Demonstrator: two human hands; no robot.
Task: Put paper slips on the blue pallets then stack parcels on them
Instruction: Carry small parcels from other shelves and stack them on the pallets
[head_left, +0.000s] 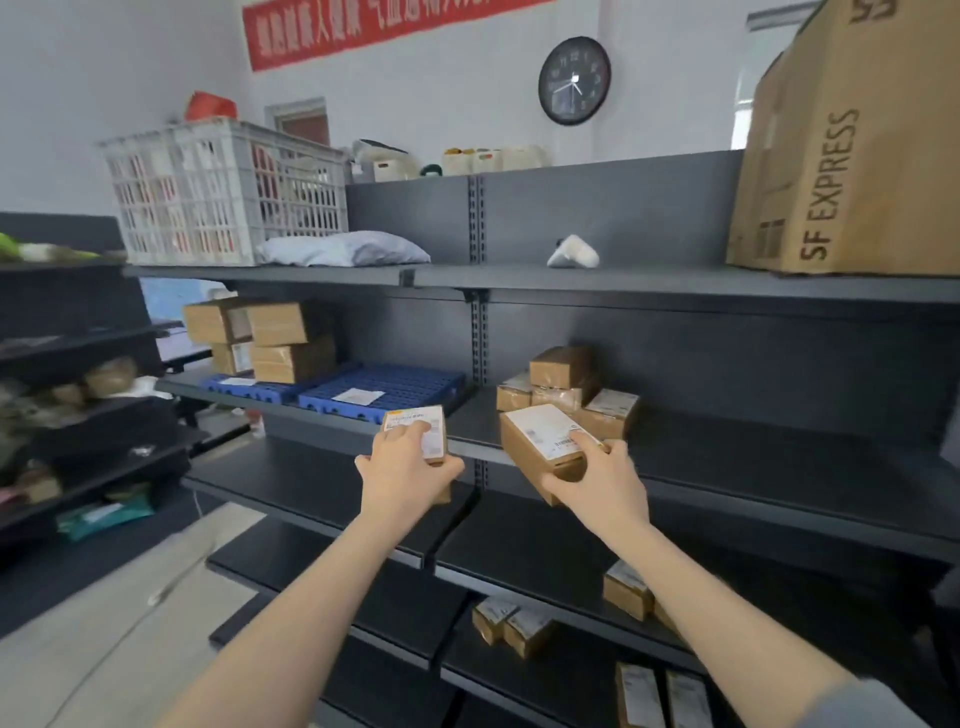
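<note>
My left hand grips small white-labelled brown cardboard parcel, right hand grips larger brown cardboard parcel, labels up. Likely bound for blue plastic pallet at eleven o'clock, white paper slip on it.

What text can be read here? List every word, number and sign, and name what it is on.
"SF EXPRESS": side of the large cardboard box on the top shelf.
Red banner: white characters, blurred and cut off, not readable.
Wall clock: numerals blurred.
Labels on the left parcel in the left hand and the right parcel in the right hand: too small.
Paper slip on the blue pallet: too small.
</note>
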